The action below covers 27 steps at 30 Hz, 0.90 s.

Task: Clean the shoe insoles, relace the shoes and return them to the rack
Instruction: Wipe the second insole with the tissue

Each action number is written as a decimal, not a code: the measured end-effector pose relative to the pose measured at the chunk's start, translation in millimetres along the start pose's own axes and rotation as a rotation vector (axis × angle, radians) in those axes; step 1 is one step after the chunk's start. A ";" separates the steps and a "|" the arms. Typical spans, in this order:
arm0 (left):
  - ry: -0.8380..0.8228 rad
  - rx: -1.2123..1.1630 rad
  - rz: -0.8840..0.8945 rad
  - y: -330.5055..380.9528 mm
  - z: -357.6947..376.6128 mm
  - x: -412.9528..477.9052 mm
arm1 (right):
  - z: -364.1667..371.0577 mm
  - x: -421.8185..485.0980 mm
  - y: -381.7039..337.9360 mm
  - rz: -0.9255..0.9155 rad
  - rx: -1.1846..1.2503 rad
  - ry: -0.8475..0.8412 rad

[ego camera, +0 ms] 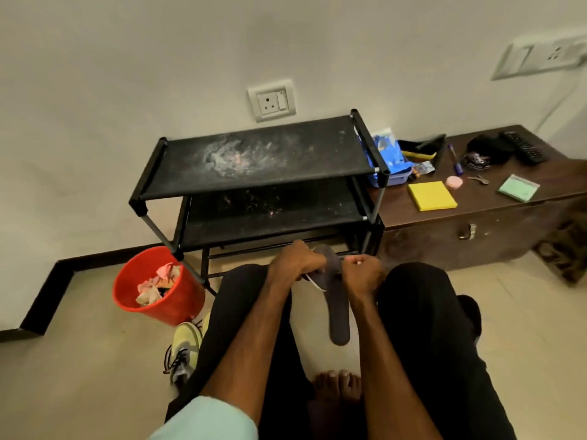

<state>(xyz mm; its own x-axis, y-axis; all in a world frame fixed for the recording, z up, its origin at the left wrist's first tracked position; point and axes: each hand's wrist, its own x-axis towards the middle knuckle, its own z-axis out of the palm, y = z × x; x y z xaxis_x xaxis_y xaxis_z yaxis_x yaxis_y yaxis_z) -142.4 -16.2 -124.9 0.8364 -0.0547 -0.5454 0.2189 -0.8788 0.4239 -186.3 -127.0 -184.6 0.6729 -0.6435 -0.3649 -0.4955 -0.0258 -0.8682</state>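
Observation:
A dark grey insole [337, 308] hangs between my knees, its heel end pointing down toward the floor. My left hand [295, 263] grips its upper end from the left, with a thin white strip showing under the fingers. My right hand [362, 271] is curled at the insole's right edge and seems to pinch something small and pale; what it is I cannot make out. A yellow-green sneaker [184, 347] with black laces lies on the floor by my left leg. The black shoe rack [254, 179] stands in front, its two fabric shelves dusty and bare.
A red bucket [165, 309] holding crumpled wipes sits left of the rack. A dark wooden chest [476, 230] on the right carries a blue basket [389, 160], a yellow pad [432, 195], a pink puck, a pen and a remote. My bare foot [338, 384] rests on the tiled floor.

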 end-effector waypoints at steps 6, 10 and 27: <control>0.149 -0.069 0.082 -9.5 -80.9 -51.8 | -16.0 -26.9 -34.6 -0.172 0.065 -0.011; 0.161 -0.187 0.175 -14.5 -112.2 -77.2 | -25.4 -40.0 -53.1 -0.195 0.104 -0.069; 0.456 -0.918 0.317 31.1 -104.5 -45.2 | -45.2 -37.3 -149.5 -0.329 0.087 -0.488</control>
<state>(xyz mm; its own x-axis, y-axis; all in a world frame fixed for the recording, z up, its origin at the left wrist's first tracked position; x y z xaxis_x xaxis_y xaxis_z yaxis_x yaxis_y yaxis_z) -120.9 8.4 -11.5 0.9886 0.1315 -0.0736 0.0935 -0.1525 0.9839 -162.1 -133.6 -26.0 0.9683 -0.1862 -0.1665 -0.1852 -0.0880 -0.9788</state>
